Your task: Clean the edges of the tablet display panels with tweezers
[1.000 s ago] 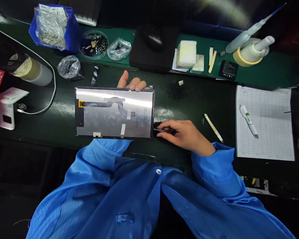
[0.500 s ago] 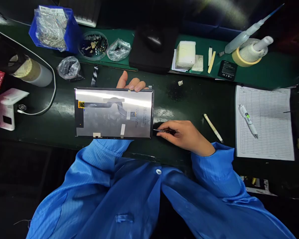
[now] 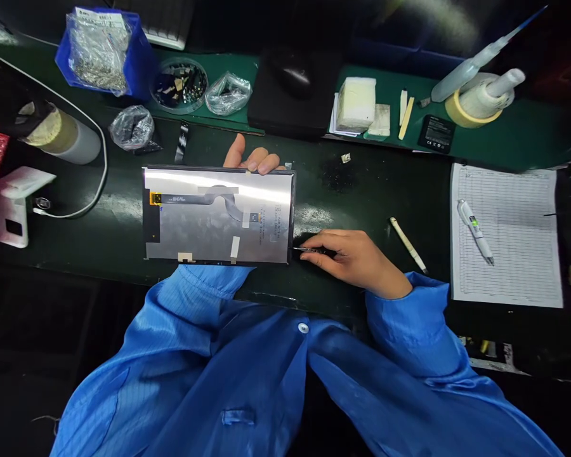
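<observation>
A flat display panel [image 3: 195, 228] with a silver back, a dark ribbon cable [image 3: 185, 199] and small pale tape pieces lies across my left hand [image 3: 254, 158]. That hand supports it from beneath; its fingertips curl over the far edge, and the palm is hidden. My right hand [image 3: 356, 257] is closed in a pinch on slim metal tweezers [image 3: 311, 249]. Their tip points left at the panel's right edge, near the lower corner; whether it touches I cannot tell.
Blue bin [image 3: 143, 63], round dish of small parts [image 3: 179, 86], white foam block [image 3: 356, 103] and tape roll [image 3: 473, 117] line the back shelf. To the right lie a stick [image 3: 408, 245] and a printed sheet [image 3: 504, 273] with a pen [image 3: 476, 231]. At left, a white cable [image 3: 105, 152] curves over the bench.
Almost nothing differs. The view has shifted very slightly, while both hands keep their places on the panel and the tweezers.
</observation>
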{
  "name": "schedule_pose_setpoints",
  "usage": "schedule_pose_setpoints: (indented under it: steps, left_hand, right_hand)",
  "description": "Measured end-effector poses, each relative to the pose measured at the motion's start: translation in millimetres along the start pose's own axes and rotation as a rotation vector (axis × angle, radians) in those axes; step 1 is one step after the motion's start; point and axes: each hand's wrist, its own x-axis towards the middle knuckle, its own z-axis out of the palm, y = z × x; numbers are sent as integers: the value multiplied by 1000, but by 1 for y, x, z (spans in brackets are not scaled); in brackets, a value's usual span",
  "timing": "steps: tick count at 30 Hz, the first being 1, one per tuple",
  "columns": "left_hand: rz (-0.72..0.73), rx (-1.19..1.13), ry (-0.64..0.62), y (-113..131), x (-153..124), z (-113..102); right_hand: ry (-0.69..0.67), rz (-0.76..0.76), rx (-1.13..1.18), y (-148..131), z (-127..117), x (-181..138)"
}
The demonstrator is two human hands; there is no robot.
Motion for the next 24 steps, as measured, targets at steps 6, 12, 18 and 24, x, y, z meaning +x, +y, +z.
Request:
schedule_pose_setpoints:
  steps: [6,12,18,24]
  left_hand:
    - [-29,-42,-33,2,2,-5]
    - [-47,-56,-58,2,1,-5]
    - [-24,-67,-14,1,-1,0]
    - [-59,-42,-45,2,1,-3]
  right_hand:
    - [-5,-17,1,-1,0,0]
    - [24,35,4,-1,1,-2]
    - [-27,-48,-12,-3,-3,2]
    - [7,41,-18,-1,1,-2]
